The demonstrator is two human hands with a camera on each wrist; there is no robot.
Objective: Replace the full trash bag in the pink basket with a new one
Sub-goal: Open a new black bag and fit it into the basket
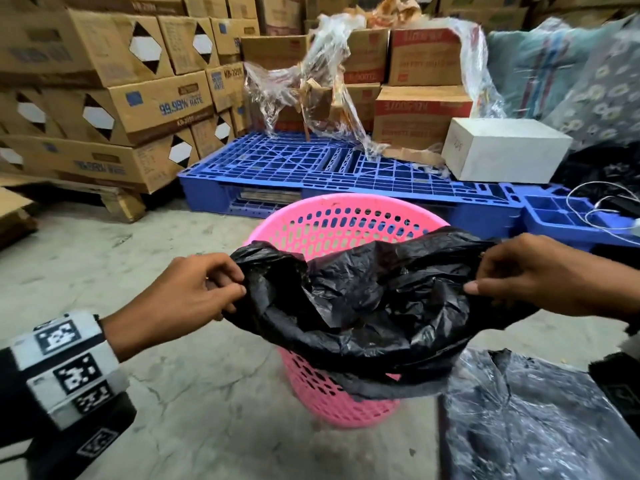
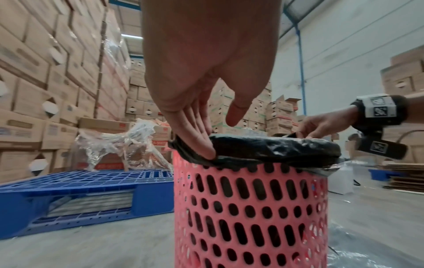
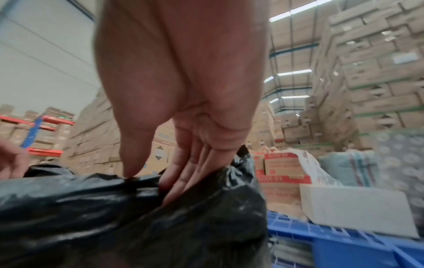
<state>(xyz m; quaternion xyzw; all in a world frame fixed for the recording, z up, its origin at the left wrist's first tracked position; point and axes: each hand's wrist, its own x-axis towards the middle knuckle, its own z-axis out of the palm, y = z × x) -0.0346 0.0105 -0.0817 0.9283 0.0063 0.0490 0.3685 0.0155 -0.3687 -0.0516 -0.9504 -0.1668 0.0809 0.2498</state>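
A pink perforated basket (image 1: 332, 220) stands on the concrete floor in front of me. A black trash bag (image 1: 363, 306) is stretched wide over its near rim, and part of it hangs inside. My left hand (image 1: 228, 289) grips the bag's left edge, fingers curled round the plastic. My right hand (image 1: 481, 271) grips the right edge. In the left wrist view the bag (image 2: 275, 148) lies over the basket (image 2: 250, 208) rim under my fingers (image 2: 201, 145). The right wrist view has my fingers (image 3: 195, 172) tucked into the bag (image 3: 137, 217).
A blue plastic pallet (image 1: 311, 174) lies just behind the basket, with a white box (image 1: 505, 154) and loose clear wrap (image 1: 311, 84) on it. Stacked cardboard cartons (image 1: 104, 81) rise at left and behind. A flat dark plastic-wrapped pack (image 1: 526, 420) lies on the floor at lower right.
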